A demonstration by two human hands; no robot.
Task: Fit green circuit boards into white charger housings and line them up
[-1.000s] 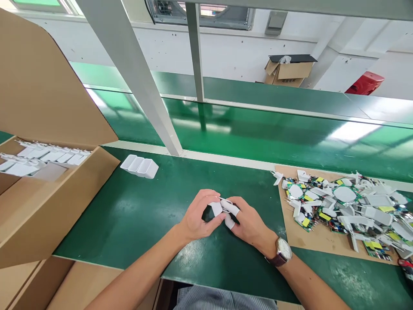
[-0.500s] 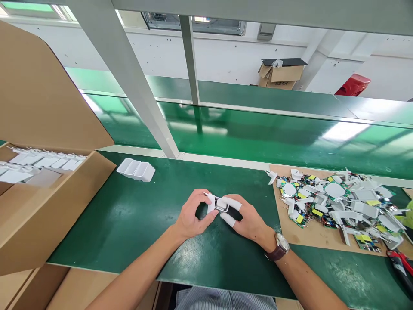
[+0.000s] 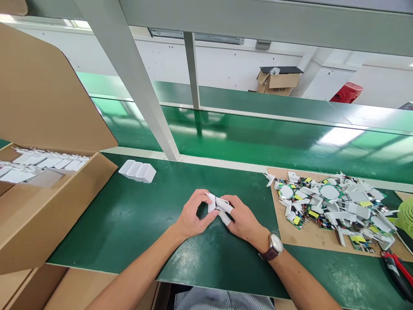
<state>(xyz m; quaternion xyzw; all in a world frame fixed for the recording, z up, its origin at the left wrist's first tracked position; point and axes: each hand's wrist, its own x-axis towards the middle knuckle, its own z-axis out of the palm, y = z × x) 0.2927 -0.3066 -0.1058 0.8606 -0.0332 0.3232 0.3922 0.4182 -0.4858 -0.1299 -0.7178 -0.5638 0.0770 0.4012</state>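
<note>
Over the green worktop, my left hand (image 3: 190, 216) pinches a small white plastic plug part (image 3: 211, 203) between thumb and fingers. Thin prongs stick out at its left end. My right hand (image 3: 244, 220), with white finger cots on the thumb and forefinger, closes on the right end of the same part. The cots hide much of that end, so its detail cannot be made out. A brown-strapped watch is on my right wrist.
A cardboard box (image 3: 61, 206) with rows of white plug parts stands left. White joined cups (image 3: 138, 171) sit beside it. On the right, circuit boards and white parts (image 3: 332, 206) lie heaped on cardboard, near red-and-black pliers (image 3: 396, 273). A grey post (image 3: 146, 99) rises behind.
My right hand has shifted slightly left, and its covered fingers now cover more of the plug part's right end. My left hand keeps its hold. The camera view has tilted a little.
</note>
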